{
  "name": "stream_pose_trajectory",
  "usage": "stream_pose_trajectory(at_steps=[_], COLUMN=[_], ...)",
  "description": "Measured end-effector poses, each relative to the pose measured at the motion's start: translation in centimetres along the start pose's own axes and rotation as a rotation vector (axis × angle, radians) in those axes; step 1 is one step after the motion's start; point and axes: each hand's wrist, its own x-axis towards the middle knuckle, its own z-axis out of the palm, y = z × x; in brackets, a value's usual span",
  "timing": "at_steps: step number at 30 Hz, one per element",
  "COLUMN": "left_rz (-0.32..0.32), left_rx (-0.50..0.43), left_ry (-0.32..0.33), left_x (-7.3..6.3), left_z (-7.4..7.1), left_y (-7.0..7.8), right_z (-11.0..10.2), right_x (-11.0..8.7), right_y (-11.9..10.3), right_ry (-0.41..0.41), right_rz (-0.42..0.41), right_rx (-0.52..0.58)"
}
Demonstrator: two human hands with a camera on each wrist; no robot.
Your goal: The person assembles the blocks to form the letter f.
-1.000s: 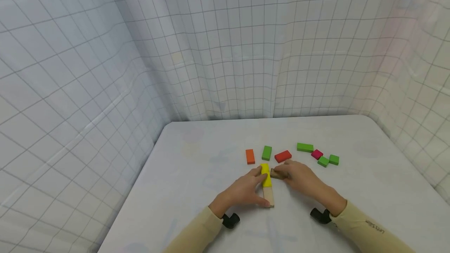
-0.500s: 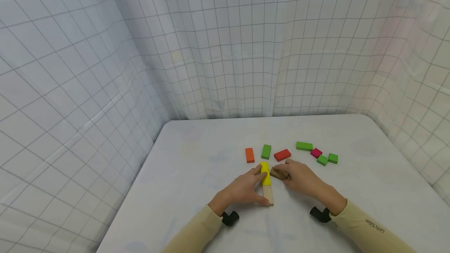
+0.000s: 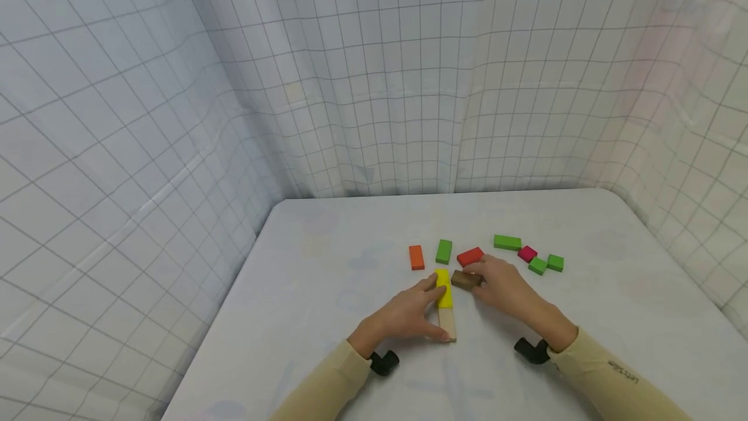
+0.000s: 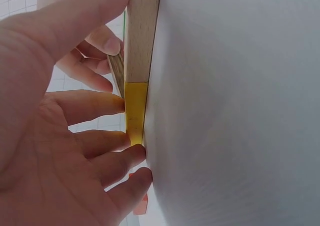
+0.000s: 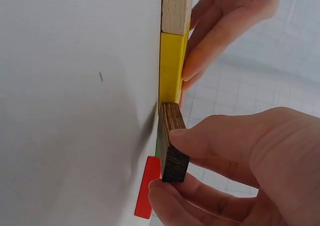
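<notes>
A yellow block (image 3: 446,299) and a plain light wooden block (image 3: 447,323) lie end to end in a line on the table. My left hand (image 3: 400,317) rests along them, its fingertips against the yellow block's side and its thumb at the near end of the light block. To their right, my right hand (image 3: 508,288) pinches a dark brown wooden block (image 5: 175,166) between thumb and fingers. The brown block is tilted and held beside the far part of the yellow one. Part of the yellow block's left side is hidden by my left fingers.
Beyond the hands lie an orange block (image 3: 416,257), a green block (image 3: 444,251) and a red block (image 3: 470,256), the red one close to my right fingertips. Farther right are a long green block (image 3: 507,242), a crimson block (image 3: 527,253) and two small green blocks (image 3: 537,266).
My right hand has shifted slightly away from me, and the brown block has turned so that more of its face shows. My left hand and the blocks under it stay in place.
</notes>
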Motion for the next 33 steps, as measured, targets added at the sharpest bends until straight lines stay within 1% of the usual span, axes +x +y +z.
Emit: stream_pose_trajectory(at_steps=[9, 18, 25, 33], left_rz=[0.015, 0.036, 0.036, 0.04], left_rx=[-0.017, 0.0, -0.024, -0.032], left_ry=[0.002, 0.004, -0.001, 0.001], left_x=[0.0, -0.1, -0.2, -0.2], left_z=[0.1, -0.1, -0.1, -0.1], left_y=[-0.1, -0.2, -0.2, -0.1], right_z=[0.1, 0.1, 0.4, 1.2], right_x=[1.1, 2.1, 3.1, 4.3], right_y=[0.1, -0.1, -0.5, -0.7], right_ry=[0.035, 0.091, 0.075, 0.098], right_rz=[0.028, 0.048, 0.103, 0.114], right_rx=[0.01, 0.034, 0.077, 0.105])
